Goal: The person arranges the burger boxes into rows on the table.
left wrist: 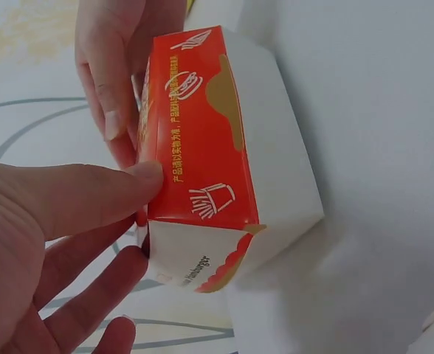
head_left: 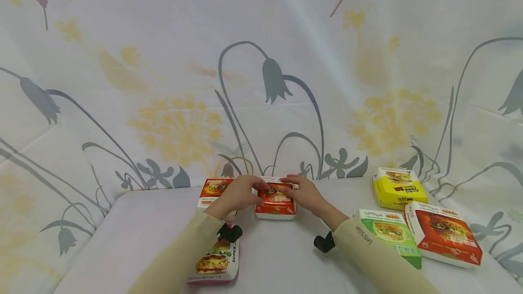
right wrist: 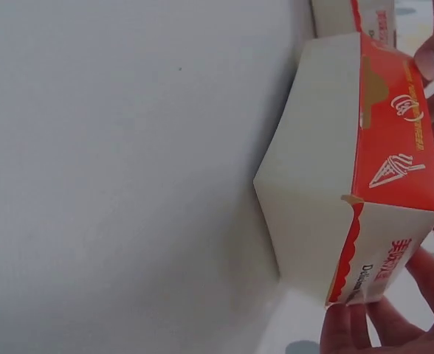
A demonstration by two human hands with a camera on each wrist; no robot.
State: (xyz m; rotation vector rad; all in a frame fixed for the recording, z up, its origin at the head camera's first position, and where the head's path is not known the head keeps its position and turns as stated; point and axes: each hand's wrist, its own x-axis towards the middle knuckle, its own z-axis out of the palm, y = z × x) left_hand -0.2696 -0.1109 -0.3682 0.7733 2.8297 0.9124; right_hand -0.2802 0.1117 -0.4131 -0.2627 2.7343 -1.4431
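Note:
A red-and-white burger box (head_left: 275,205) sits near the back of the table, between both hands. At its left side, my left hand (head_left: 243,193) holds the box, with the thumb (left wrist: 121,193) on the red lid's front edge and the other fingers by the side wall. My right hand (head_left: 307,194) grips the opposite side; its fingertips (right wrist: 337,324) meet the white side wall low down. The lid looks closed, with its gold-edged tab against the white lower half. Just left of it, a second red burger box (head_left: 215,188) is partly hidden behind my left hand.
A burger-printed packet (head_left: 214,264) lies under my left forearm. To the right are a yellow burger box (head_left: 398,189), a green one (head_left: 390,235) beside my right sleeve, and a larger red one (head_left: 443,235). A flower-printed curtain (head_left: 261,117) rises behind the table.

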